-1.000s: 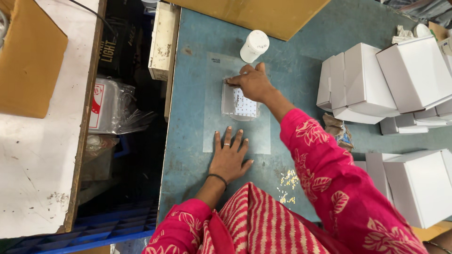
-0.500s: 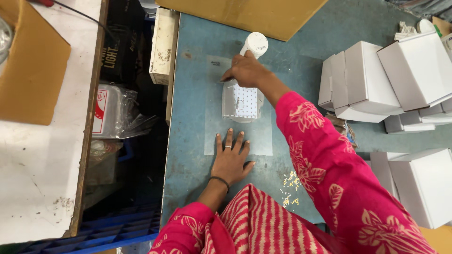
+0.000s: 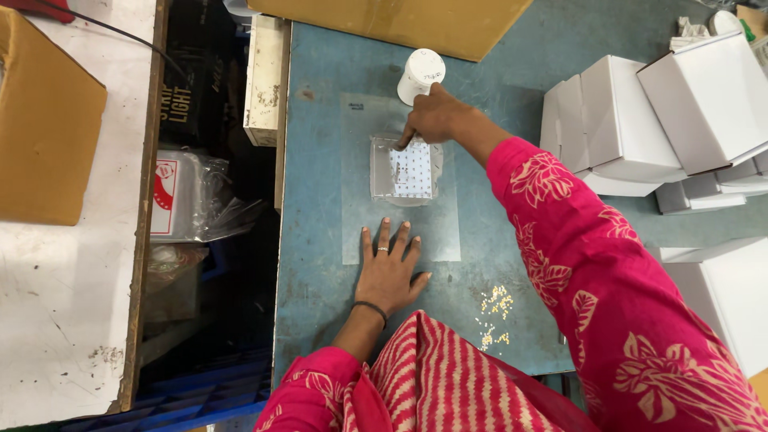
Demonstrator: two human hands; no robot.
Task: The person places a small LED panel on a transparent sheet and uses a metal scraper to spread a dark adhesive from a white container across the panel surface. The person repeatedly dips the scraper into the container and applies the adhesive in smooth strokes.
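A clear plastic sheet [image 3: 360, 144] lies flat on the blue-green table [image 3: 320, 264]. On it sits a small clear plastic tray [image 3: 406, 170] holding a white dotted card. My right hand [image 3: 432, 118] reaches forward, its fingertips on the tray's far edge. My left hand [image 3: 388, 268] rests flat, fingers spread, on the near edge of the sheet. A white paper cup [image 3: 421, 74] stands upside down just beyond my right hand.
Several white cardboard boxes [image 3: 664, 120] are stacked at the right. A brown cardboard panel [image 3: 392, 20] lies along the far edge. Small pale beads [image 3: 496, 312] are scattered near my lap. A gap with bagged items [image 3: 192, 200] and a white bench [image 3: 64, 304] lie to the left.
My right hand has shifted slightly on the tray's far end, and the tray sits a little nearer to me. My left hand has stayed flat on the sheet.
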